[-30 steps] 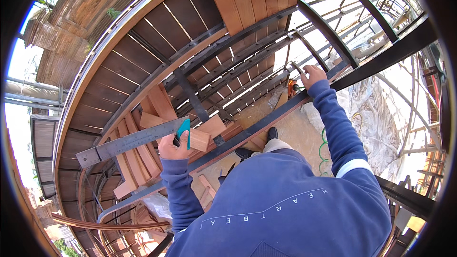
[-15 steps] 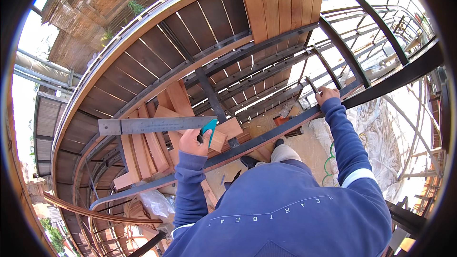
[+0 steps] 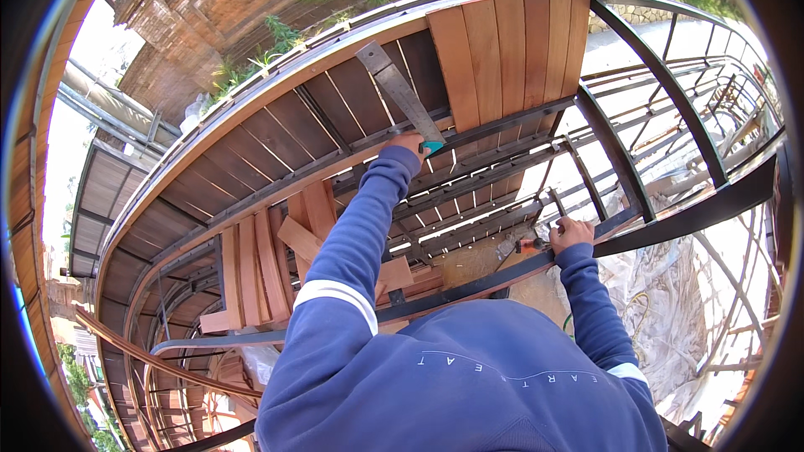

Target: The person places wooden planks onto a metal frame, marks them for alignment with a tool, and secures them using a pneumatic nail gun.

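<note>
My left hand (image 3: pixel 404 144) reaches up to the dark inner beam, closed on the teal handle (image 3: pixel 433 146) of a metal square. The square's long blade (image 3: pixel 397 92) lies up across the curved slatted band, just left of the fitted reddish boards (image 3: pixel 507 59). My right hand (image 3: pixel 572 231) is curled around a thin metal tool (image 3: pixel 558 208) at the dark steel rail (image 3: pixel 511 272) on the right. An orange object (image 3: pixel 530 245) shows just left of that hand, partly hidden. Loose wooden boards (image 3: pixel 260 264) lie in a pile below my left arm.
Black curved steel ribs (image 3: pixel 615 159) form open gaps at the right. Crumpled sheeting (image 3: pixel 653 318) lies below them. A brick wall (image 3: pixel 218 8) with plants stands beyond the outer curved edge. A long curved wooden strip (image 3: pixel 159 360) crosses the lower left.
My left hand has swung up and away from over the loose boards, carrying the square onto the slatted band, its blade now pointing upward. My right hand stays near the rail.
</note>
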The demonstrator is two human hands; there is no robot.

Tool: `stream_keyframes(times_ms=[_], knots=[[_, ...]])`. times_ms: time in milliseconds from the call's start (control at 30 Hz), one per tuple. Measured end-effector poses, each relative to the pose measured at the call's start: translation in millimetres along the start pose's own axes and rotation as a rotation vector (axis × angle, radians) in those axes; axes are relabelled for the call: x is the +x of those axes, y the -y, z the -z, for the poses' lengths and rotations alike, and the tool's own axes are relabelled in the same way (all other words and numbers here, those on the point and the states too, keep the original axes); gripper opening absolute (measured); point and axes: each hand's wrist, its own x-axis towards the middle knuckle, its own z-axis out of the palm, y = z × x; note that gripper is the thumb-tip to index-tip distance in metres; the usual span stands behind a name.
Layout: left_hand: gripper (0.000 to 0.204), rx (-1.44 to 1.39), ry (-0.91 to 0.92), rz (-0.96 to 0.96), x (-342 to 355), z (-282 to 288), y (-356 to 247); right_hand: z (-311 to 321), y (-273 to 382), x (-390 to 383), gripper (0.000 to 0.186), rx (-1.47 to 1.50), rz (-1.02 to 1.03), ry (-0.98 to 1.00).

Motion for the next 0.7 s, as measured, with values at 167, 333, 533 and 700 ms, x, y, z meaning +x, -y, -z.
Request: stream_keyframes(times_ms=[167, 333, 533, 700], knots=[[0.032, 0.078, 0.084, 0.042, 49.6, -26.0, -11.1, 2.5, -0.1, 0.2, 0.020, 0.067, 0.051, -0.098], [0.031, 0.127, 0.078, 0.051, 59.1, -35.1, -15.6, 5.1, -0.2, 3.2, 0.019, 0.080, 0.064, -0.091], [0.030, 0.129, 0.018, 0.036, 57.3, -37.4, -18.7, 7.7, 1.4, 5.5, 0.015, 0.131, 0.098, -0.123], [0.027, 0.095, -0.041, 0.085, 55.3, -46.0, -20.0, 6.9, -1.8, 6.1, 0.013, 0.115, 0.132, -0.131]])
